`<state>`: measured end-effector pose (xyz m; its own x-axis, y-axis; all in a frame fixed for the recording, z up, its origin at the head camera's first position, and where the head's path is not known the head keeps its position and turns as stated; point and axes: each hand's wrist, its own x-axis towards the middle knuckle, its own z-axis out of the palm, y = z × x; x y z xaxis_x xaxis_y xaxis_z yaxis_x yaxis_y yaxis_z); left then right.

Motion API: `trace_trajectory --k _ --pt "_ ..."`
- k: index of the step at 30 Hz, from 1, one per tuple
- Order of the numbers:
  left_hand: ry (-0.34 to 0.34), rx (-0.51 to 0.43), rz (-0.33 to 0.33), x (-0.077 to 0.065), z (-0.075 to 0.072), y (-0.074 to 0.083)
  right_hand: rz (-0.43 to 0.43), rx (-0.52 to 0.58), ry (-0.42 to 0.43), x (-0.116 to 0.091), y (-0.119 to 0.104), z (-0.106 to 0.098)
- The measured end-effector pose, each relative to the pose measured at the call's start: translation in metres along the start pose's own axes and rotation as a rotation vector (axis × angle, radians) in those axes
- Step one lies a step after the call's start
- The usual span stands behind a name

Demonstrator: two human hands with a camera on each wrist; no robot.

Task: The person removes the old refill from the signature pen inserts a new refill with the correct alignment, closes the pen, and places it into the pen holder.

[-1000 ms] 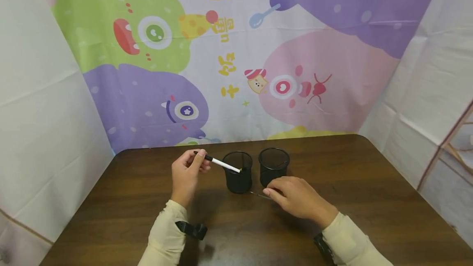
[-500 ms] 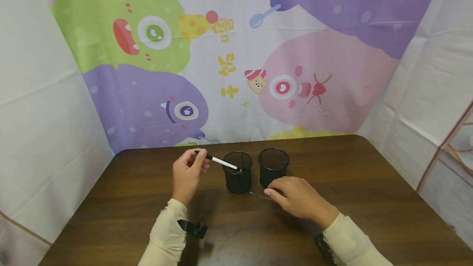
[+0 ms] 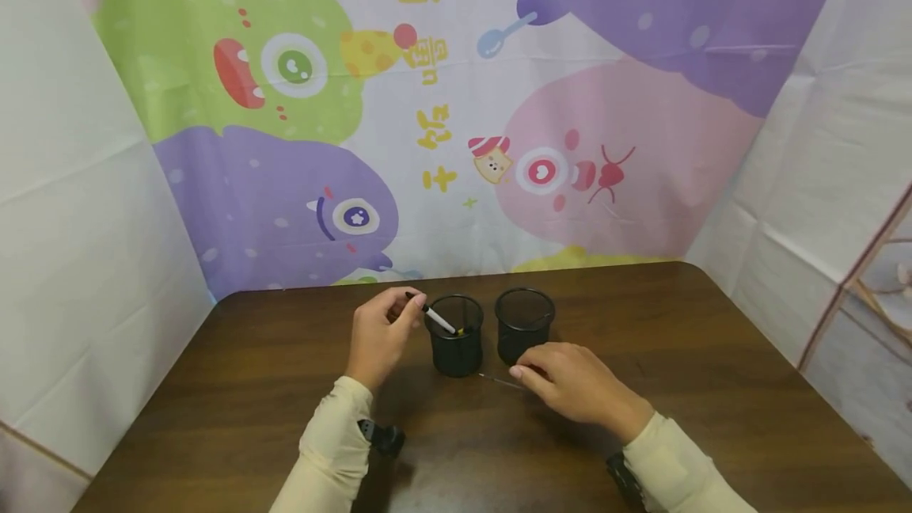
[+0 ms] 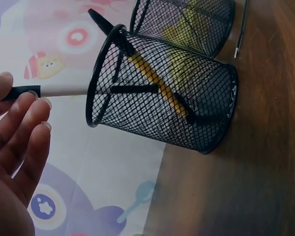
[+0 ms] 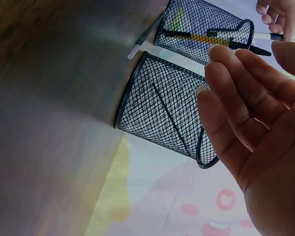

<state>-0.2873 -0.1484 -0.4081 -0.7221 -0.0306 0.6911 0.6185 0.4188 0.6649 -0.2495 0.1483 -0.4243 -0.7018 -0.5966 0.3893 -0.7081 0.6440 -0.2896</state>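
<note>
My left hand (image 3: 385, 332) pinches the black end of a white-barrelled marker (image 4: 64, 90) between thumb and fingers. The marker's other black end reaches through the mouth of the left black mesh pen holder (image 3: 456, 356). Inside that holder leans a yellow-and-black pen (image 4: 152, 76), its dark tip sticking out above the rim. My right hand (image 3: 580, 382) hovers in front of the right mesh pen holder (image 3: 523, 340), fingers loosely bent and holding nothing in the right wrist view. A thin pen-like rod (image 5: 146, 37) lies on the table before the holders, partly covered by this hand in the head view.
Both holders stand side by side on a dark brown wooden table (image 3: 456, 450). A slim dark stick (image 5: 169, 115) leans inside the right holder. Behind the table hangs a cartoon-printed cloth (image 3: 442, 236), with pale cloth walls at both sides.
My left hand has moved right and closer to the left holder, and the marker has gone deeper into it at a steeper tilt. My right hand stays in nearly the same place.
</note>
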Motion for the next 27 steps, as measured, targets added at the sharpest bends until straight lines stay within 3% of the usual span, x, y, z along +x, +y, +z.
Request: trace_trajectory --k 5,12,22,27 --pt "-0.038 0.132 0.090 -0.001 0.004 -0.001 0.021 -0.005 -0.014 -0.001 0.000 0.000" --pt "-0.109 0.312 0.129 -0.005 0.007 0.004 0.016 -0.004 -0.014 0.000 -0.001 -0.001" --pt "-0.149 0.430 0.214 -0.010 0.012 0.003 0.024 -0.009 -0.025 -0.002 0.001 0.000" --pt "-0.167 0.451 0.211 -0.011 0.014 0.005 0.023 -0.010 -0.014 -0.002 0.001 -0.001"
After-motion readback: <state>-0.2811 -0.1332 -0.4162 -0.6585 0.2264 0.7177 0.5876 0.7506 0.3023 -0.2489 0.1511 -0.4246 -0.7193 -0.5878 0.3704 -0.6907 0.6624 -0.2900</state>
